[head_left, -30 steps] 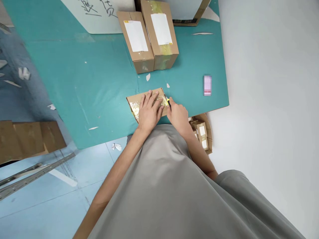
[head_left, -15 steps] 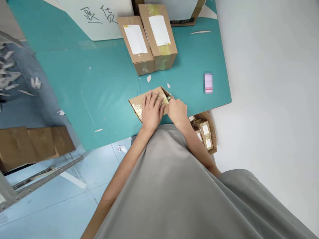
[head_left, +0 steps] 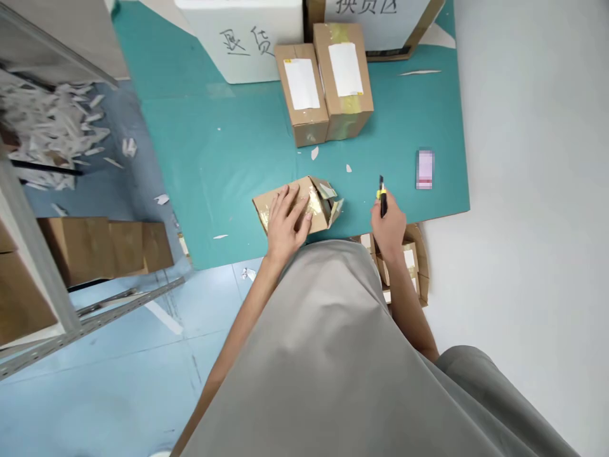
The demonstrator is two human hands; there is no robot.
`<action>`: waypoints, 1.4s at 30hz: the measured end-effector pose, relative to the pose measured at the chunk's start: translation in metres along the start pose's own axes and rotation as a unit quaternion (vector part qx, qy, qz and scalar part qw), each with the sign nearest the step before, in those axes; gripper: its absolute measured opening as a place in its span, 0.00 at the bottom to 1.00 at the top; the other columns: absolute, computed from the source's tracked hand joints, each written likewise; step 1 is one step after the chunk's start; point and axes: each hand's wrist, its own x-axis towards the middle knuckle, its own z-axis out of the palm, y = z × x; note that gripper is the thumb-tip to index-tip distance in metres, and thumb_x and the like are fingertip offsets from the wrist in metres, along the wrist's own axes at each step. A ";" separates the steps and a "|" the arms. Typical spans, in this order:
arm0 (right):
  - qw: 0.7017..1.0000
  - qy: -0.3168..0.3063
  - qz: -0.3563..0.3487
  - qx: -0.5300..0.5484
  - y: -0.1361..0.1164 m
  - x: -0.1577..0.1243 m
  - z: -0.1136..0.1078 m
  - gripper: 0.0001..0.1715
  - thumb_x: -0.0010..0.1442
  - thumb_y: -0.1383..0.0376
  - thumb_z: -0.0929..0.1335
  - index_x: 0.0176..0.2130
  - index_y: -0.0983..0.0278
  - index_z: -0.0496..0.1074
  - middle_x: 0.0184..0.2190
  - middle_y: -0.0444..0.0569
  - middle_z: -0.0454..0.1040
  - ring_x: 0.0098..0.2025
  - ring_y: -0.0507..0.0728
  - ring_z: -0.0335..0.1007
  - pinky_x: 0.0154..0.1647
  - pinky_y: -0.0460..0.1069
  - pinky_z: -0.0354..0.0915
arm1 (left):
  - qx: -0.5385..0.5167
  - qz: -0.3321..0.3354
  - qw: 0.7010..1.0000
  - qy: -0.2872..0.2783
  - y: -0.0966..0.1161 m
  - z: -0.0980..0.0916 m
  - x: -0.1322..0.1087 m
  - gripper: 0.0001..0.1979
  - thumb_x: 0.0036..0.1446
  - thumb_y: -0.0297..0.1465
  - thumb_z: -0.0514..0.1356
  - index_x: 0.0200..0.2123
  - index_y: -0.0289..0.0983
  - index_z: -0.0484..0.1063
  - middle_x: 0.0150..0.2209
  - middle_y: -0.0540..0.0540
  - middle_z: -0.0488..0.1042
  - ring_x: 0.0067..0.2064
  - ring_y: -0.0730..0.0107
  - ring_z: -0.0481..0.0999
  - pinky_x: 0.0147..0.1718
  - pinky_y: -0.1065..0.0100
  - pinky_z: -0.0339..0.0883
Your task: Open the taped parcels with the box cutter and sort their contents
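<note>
A small brown cardboard box (head_left: 304, 190) with shiny tape lies near the front edge of the green table (head_left: 209, 171). Its right end is cut, and the flaps stick out there. My left hand (head_left: 285, 222) rests on top of the box with the fingers spread. To the right of the box, my right hand (head_left: 389, 225) is wrapped round a black and yellow utility knife (head_left: 383, 198), whose tip points away from me. The knife does not touch the box.
Two labelled boxes (head_left: 345, 76) stand behind, before a white container (head_left: 247, 47) with handwriting. A pink item (head_left: 425, 170) lies at the right. Below the table's right edge, an open carton (head_left: 419, 247) holds several small boxes. Brown cartons (head_left: 90, 247) stand at the left.
My right hand has moved right, away from the box, with the knife. The flaps at the box's right end now stand apart. The view has shifted left.
</note>
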 end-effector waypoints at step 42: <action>0.956 -0.139 -0.200 -0.165 -0.014 0.069 0.025 0.34 0.84 0.55 0.63 0.79 0.67 0.68 0.63 0.68 0.82 0.57 0.72 0.82 0.57 0.58 0.75 | -0.116 -0.203 0.966 -0.106 -0.043 0.010 -0.036 0.35 0.63 0.25 0.69 0.71 0.48 0.72 0.74 0.38 0.60 0.74 0.46 0.71 0.73 0.46 0.71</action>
